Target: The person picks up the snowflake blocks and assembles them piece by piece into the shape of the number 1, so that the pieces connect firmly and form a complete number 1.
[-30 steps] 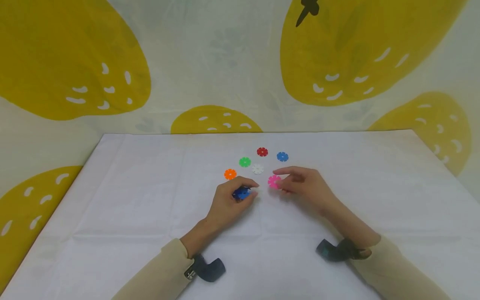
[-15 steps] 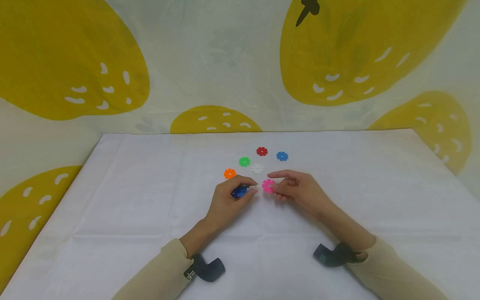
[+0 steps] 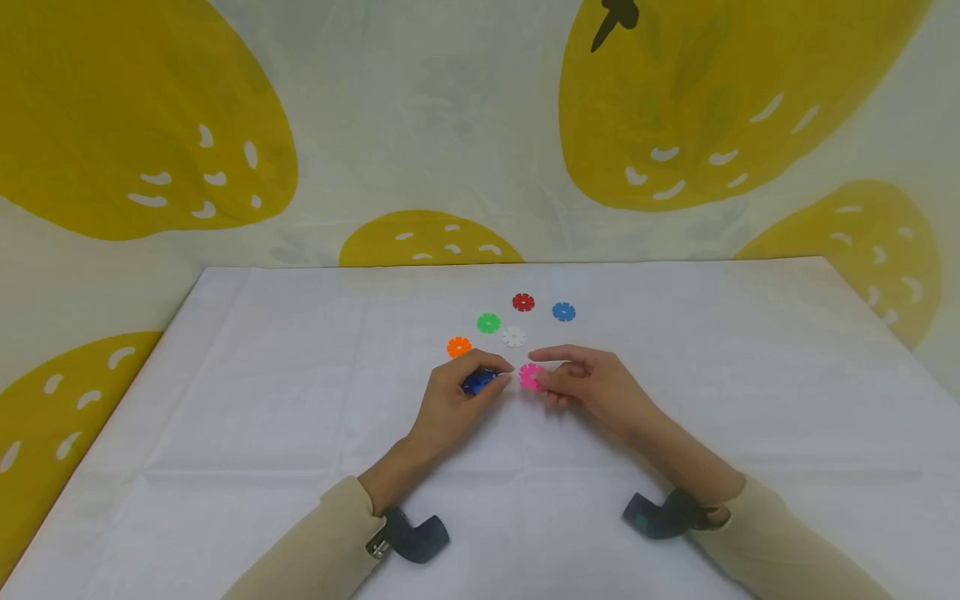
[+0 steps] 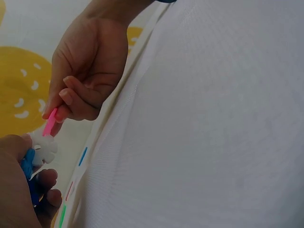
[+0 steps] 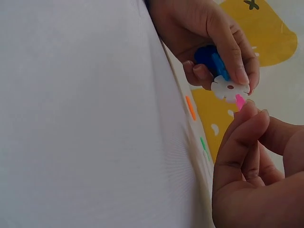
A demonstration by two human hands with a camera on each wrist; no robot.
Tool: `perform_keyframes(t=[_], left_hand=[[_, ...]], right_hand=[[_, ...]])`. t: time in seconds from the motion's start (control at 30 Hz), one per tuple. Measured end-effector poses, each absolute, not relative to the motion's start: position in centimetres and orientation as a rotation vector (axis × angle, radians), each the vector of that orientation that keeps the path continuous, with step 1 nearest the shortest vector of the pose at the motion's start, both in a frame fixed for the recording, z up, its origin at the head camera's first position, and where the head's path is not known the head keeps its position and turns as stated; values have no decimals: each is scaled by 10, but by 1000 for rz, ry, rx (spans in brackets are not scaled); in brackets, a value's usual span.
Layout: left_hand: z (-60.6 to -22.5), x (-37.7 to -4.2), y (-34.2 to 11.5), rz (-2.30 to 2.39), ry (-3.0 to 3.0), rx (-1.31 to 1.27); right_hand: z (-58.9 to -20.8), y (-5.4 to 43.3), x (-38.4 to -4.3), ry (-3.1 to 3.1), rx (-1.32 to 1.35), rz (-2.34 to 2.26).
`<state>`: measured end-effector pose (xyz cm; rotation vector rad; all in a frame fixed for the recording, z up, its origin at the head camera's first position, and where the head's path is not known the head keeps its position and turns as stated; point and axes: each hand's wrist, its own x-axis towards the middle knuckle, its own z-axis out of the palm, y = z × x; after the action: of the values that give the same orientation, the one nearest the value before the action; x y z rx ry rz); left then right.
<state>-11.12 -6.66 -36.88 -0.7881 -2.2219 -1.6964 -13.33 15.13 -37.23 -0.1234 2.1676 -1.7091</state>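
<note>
My left hand (image 3: 452, 398) grips a joined cluster of blue notched discs (image 3: 478, 382) with a white notched disc (image 5: 224, 88) at its end. Between the thumb and fingers of my right hand (image 3: 607, 392) is a pink notched disc (image 3: 530, 377). In both wrist views the pink disc stands edge-on at the rim of the white one and appears to touch it, at an angle to it. How deep the two discs sit in each other cannot be made out. Much of the blue cluster is hidden by the left fingers.
Loose notched discs lie flat beyond the hands: orange (image 3: 459, 347), green (image 3: 488, 322), white (image 3: 513, 337), red (image 3: 523, 302) and blue (image 3: 564, 312). A white cloth (image 3: 262, 383) covers the table, whose far edge meets a patterned curtain (image 3: 435, 125).
My right hand has moved left and slightly nearer to me, bringing the pink disc up to the white disc in my left hand. The left hand has barely moved.
</note>
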Motion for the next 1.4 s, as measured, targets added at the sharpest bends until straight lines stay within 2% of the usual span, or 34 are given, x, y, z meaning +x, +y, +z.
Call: perform_keyframes(t=[0.53,1.03,1.4], left_hand=[[-369,-111,-67,-1785,-2215,-790],[-371,-113,-68,-1983,-2231,-743],[-368,-112,-67,-1906,-2238,-806]], right_hand=[[-378,151,-132,1768,-102,-1938],[-383,151,-130,1790,-112,-1887],[-381,148,-128,1842,-203,-1847]])
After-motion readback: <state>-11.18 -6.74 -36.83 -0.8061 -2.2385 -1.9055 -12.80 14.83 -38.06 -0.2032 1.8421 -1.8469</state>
